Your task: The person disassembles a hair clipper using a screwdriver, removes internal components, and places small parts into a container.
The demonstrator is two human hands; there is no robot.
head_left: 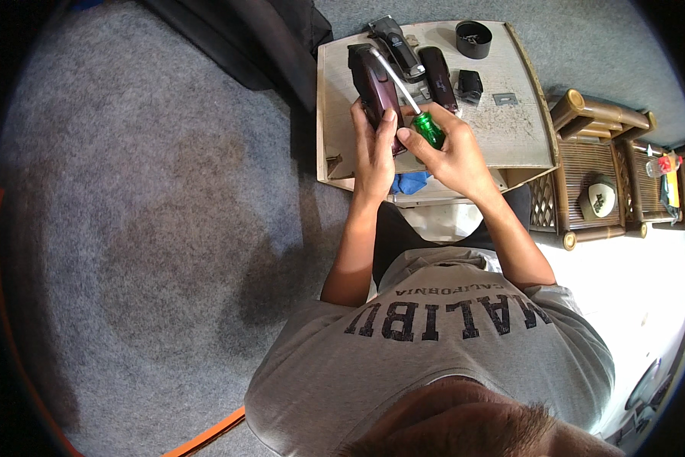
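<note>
Gripping a maroon hair clipper (376, 82) in the left hand (373, 156), above the left part of the worktop (526, 141), with its blade end pointing away from the body and its lower end resting low in the palm — presumably to brace the casing against any push from a screwdriver (409, 100). Holding that screwdriver in the right hand (458, 148) by its green handle, with its shaft slanting up and leftward across to the clipper's head; angled so, probably, to bring the tip near the blade end without crossing wrists. Cannot tell whether touching there or just above. Having within easy reach, to the right of the clipper, a black clipper (398, 49), a dark trimmer (437, 76), a small black part (470, 87) and a flat metal plate (504, 99). Having also, near the far edge, a black cup (474, 50) with small bits inside — likely for corralling loose pieces. Curling the left fingers around the clipper's sides, no wider than the casing, and laying the thumb along its upper face. Pinching the screwdriver's handle between right thumb and fingers, with no visible gap. Cannot make out the fingertips hidden beneath the clipper.
</note>
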